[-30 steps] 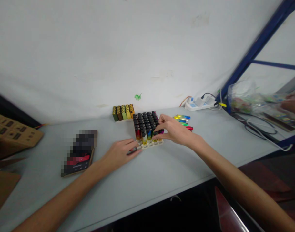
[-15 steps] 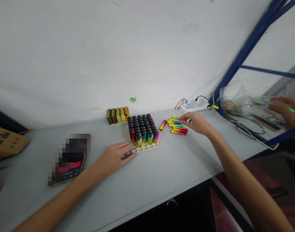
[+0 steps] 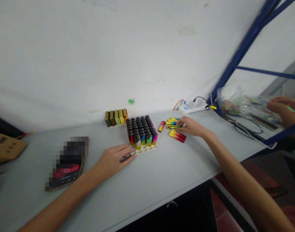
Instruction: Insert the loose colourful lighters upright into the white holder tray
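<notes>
My left hand [image 3: 115, 158] rests on the table, closed around a slim dark-grey tool [image 3: 125, 157] whose exact kind I cannot make out. Its fingertips touch the left front corner of a white slotted tray [image 3: 147, 149]. Rows of black-topped lighters [image 3: 140, 127] with shiny coloured bodies stand upright in that tray; slots along its front edge are bare. To the right, my right hand [image 3: 189, 126] pinches the end of a yellow-green lighter body [image 3: 173, 127] in a loose pile. Red-and-gold lighter bodies [image 3: 178, 136] lie just in front, and a single red-yellow one [image 3: 161, 126] lies nearer the tray.
Behind the tray stands a block of green, brown and yellow lighters [image 3: 116, 117]. A phone [image 3: 67, 164] lies at left, near a cardboard box [image 3: 8, 148]. At right are a power strip [image 3: 193, 105], a blue rack post [image 3: 237, 61], and another person's hands [image 3: 283, 104].
My right hand has lowered onto the pile and its fingers have closed in. The red-and-gold lighter bodies have shifted forward, apart from the others. My left hand stays at the tray corner.
</notes>
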Demonstrator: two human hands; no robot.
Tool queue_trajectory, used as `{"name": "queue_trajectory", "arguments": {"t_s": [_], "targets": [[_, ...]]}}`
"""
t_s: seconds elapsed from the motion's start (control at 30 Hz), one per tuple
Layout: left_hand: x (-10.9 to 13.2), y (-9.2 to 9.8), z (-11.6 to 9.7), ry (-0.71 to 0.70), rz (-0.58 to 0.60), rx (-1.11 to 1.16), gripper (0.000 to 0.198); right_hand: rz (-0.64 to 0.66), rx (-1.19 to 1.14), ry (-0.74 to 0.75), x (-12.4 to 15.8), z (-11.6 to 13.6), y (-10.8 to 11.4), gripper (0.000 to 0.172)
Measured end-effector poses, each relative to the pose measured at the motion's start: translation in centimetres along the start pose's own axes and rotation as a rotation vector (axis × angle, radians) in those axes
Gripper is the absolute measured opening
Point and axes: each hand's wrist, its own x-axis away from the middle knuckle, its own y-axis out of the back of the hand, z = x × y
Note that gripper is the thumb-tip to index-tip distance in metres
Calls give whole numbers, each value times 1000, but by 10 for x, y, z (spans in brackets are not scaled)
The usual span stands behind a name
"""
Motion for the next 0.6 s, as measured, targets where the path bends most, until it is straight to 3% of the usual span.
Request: {"name": "queue_trajectory", "arguments": {"t_s": [0.17,0.27,0.43,0.6], "targets": [[-1,1,-2,7,3,20,25,-234,-592,-69,14,21,-9,40],[-1,1,-2,28,15,30,25,-275,-988,-101,21,51,-16,38],[-1,0,-1,17,21,14,24,-98,-1244,-133,34,104,-32,38],[-2,2,-2,-4,33,-7,24,73,-1113,-68,50,131,-53,35]]}}
